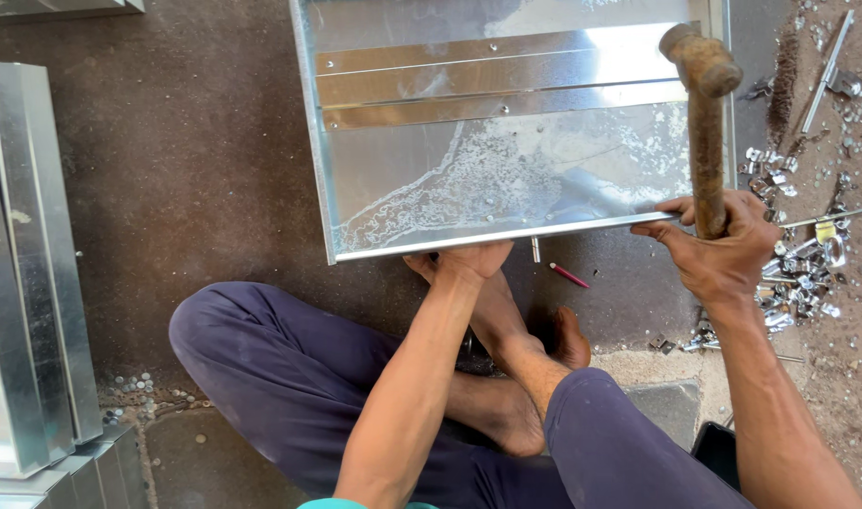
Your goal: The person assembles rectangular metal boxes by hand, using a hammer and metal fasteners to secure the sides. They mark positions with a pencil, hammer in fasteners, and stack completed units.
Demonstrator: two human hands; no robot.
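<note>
A shiny galvanised sheet-metal panel [506, 160] with folded edges and riveted strips lies on the dark floor in front of me. My left hand [468, 259] grips its near edge from below, at the middle. My right hand [723, 250] is shut on the wooden handle of a rusty hammer [704, 123], its head raised over the panel's right side. The fingertips of that hand touch the panel's near right edge. A small metal pin [535, 250] sticks down under the near edge, and a red pencil-like stick [569, 275] lies on the floor beside it.
I sit cross-legged in dark trousers, bare feet [544, 339] under the panel edge. Stacked sheet-metal pieces [25, 283] stand at the left. Scattered metal offcuts and small parts [798, 264] and a thin metal rod [827, 71] lie on the right.
</note>
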